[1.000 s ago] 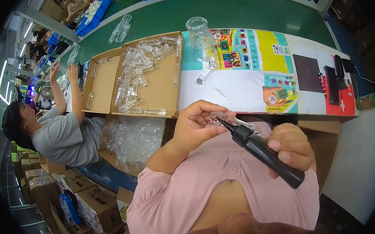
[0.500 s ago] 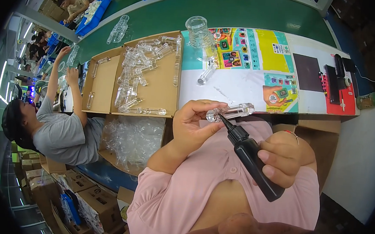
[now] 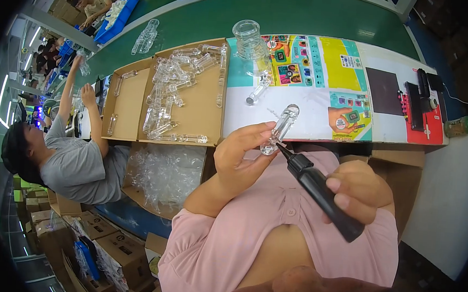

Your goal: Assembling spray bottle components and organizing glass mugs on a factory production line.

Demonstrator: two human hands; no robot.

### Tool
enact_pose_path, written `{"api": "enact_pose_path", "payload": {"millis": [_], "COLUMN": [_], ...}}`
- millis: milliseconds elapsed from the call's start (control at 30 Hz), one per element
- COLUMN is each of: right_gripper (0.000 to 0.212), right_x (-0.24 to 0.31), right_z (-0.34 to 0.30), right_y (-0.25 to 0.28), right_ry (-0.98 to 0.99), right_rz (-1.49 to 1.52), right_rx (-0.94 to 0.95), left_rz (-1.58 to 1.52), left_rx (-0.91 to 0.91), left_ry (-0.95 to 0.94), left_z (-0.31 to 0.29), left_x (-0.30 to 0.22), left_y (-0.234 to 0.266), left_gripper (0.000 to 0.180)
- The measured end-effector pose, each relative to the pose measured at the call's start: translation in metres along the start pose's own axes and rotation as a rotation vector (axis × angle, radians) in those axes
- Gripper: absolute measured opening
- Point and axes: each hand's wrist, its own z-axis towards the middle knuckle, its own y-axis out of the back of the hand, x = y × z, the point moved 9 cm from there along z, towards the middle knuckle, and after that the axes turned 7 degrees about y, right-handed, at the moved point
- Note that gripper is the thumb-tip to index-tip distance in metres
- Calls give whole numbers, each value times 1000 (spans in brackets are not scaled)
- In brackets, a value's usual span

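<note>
A clear plastic tube-shaped part (image 3: 283,126) is pinched by its lower end between the thumb and fingers of my left hand (image 3: 241,160), its far end tilted up and to the right. In my right hand (image 3: 356,192) is a black squeeze bottle (image 3: 325,198) with a pointed nozzle. The nozzle tip is at the lower end of the clear part; whether it touches, I cannot tell. Another clear part (image 3: 258,91) with a dark end lies on the printed board (image 3: 307,110) beyond my left hand, beside a taller, ribbed clear piece (image 3: 247,41).
A shallow cardboard tray (image 3: 200,122) holding several clear parts stands at left. Below it, a carton holds crumpled clear plastic (image 3: 166,176). Black devices (image 3: 415,104) lie on the board's right side. At far left a co-worker in grey (image 3: 80,170) works at the green bench (image 3: 330,17).
My left hand has turned the clear part from nearly level to steeply upright. My right hand and the bottle have shifted slightly right, with the bottle less steep.
</note>
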Motion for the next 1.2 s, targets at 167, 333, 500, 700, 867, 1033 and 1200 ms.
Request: {"api": "enact_pose_path", "payload": {"millis": [167,333,500,700,867,1033,1200], "right_gripper": [64,61,34,32,33,45,44], "right_x": [-28,-82,-124,-131,-153,-189,-219], "right_z": [-40,-84,-181,-257,-289,-296,-303], "right_y": [19,50,106,187,233,254,237], "right_ry": [-483,-830,-771,-755,-940,-1196,-1270], "right_rz": [16,65,507,398,-232,-896,-945], "right_rx": [-67,-954,-1516,-1709,-1137,-584,-414], "left_rz": [30,-146,-445,-705,-746,-774,-783], "left_rx": [-20,21,106,122,192,212,190], "left_ry": [-49,140,519,763,747,810,882], "left_z": [5,3,-4,-8,-6,-6,-7], "left_x": [-3,25,61,89,94,97,104], "left_y": [-7,-17,-36,-51,-65,-81,-89], "left_gripper": [39,36,36,33,32,32,33]}}
